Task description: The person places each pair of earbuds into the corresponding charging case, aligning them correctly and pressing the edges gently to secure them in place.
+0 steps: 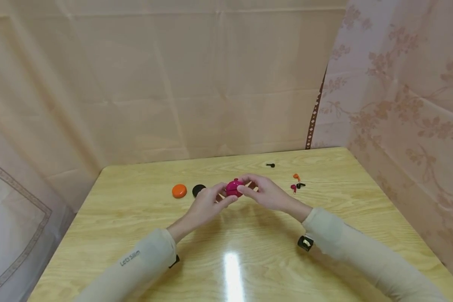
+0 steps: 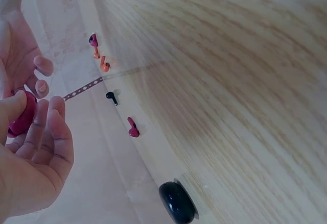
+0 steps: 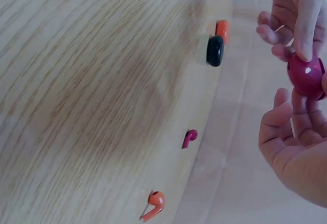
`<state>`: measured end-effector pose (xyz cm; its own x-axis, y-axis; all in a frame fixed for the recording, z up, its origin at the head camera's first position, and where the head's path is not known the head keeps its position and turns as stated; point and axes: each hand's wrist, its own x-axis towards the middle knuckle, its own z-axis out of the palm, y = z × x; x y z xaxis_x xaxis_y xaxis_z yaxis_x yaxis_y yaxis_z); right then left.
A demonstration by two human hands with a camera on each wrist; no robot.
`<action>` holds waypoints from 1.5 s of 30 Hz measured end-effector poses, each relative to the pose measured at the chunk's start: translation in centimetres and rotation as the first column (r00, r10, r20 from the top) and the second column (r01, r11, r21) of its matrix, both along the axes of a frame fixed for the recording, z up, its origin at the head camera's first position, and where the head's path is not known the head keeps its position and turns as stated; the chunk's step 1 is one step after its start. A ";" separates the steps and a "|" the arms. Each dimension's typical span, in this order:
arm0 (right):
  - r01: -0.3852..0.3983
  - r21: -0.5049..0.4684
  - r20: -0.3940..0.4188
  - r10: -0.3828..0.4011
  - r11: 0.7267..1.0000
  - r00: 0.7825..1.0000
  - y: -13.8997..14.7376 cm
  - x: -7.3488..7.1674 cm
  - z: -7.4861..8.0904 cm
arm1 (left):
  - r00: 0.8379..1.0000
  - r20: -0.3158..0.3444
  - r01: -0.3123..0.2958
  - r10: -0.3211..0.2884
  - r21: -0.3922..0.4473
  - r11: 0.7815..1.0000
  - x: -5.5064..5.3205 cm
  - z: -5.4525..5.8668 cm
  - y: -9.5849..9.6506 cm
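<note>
Both hands hold a glossy magenta earbud case (image 1: 233, 188) above the middle of the table. From the left, the left hand (image 1: 207, 202) grips it between thumb and fingers, as the left wrist view also shows. On the other side the right hand (image 1: 266, 192) pinches the case with thumb and fingertips. A seam runs across the case; whether its lid is parted I cannot tell. Behind the left hand sits a round black case (image 1: 198, 190), partly covered by the fingers. An orange case (image 1: 179, 191) lies to its left.
Right of the hands lie an orange earbud (image 1: 296, 177), a magenta earbud (image 1: 293, 188) and a black earbud (image 1: 301, 185). Farther back is another black earbud (image 1: 271, 165). The wrist views show another magenta earbud (image 3: 190, 137) near the table edge. Curtains hang behind the table.
</note>
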<state>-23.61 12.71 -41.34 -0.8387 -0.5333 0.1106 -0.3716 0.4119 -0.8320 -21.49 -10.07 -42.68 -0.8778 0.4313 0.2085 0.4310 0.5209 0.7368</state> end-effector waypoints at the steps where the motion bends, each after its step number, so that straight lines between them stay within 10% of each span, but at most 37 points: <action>1: 0.009 0.004 -0.001 -0.009 1.000 1.000 -0.1 0.0 0.0 | 1.000 -0.001 0.003 -0.003 0.005 1.000 0.0 0.0 -0.1; 18: 0.084 -0.079 0.208 -0.066 0.993 0.976 0.2 0.2 0.2 | 0.999 -0.007 0.034 -0.034 0.045 0.998 0.0 0.1 0.1; 45: 0.021 -0.069 0.236 -0.004 0.997 0.972 0.7 0.1 0.4 | 0.999 -0.040 0.019 -0.017 0.060 0.998 0.0 -0.2 -0.2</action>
